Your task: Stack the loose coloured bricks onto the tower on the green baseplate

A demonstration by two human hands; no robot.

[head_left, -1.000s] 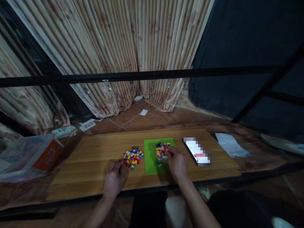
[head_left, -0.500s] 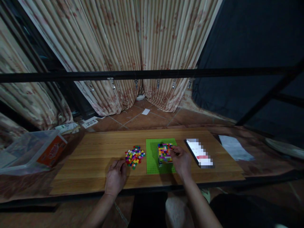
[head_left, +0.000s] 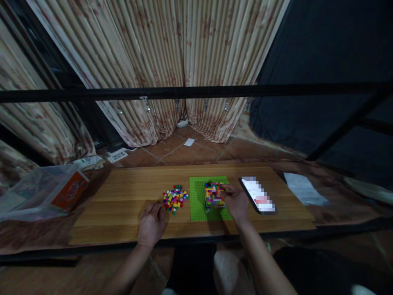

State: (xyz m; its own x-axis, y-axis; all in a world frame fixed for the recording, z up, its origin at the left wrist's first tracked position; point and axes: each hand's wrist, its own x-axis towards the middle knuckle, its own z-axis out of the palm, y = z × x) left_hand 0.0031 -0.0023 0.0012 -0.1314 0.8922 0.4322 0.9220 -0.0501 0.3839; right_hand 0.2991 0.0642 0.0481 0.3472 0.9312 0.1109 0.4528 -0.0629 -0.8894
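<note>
My left hand [head_left: 151, 223] rests on the table just left of a loose pile of small coloured toy bricks [head_left: 175, 199]. Its fingers are curled in, and whatever may be between them is hidden. On a green studded baseplate [head_left: 197, 205] stands a block built of multicoloured bricks [head_left: 214, 193]. My right hand [head_left: 236, 201] reaches over the baseplate's right side, thumb and fingers pinched together at the block's upper right edge. Anything inside that pinch is too small to make out.
A phone [head_left: 258, 196] with a lit, pixelated screen lies right of the baseplate on the wooden table [head_left: 129, 180]. Off to the left stands a clear plastic bin [head_left: 39, 190] with an orange label. A white paper [head_left: 303, 188] lies beyond the table's right edge. A black bar [head_left: 196, 91] crosses behind.
The whole scene has shifted slightly upward as the camera tilted. Both hands stay in nearly the same places, the left by the pile and the right at the block.
</note>
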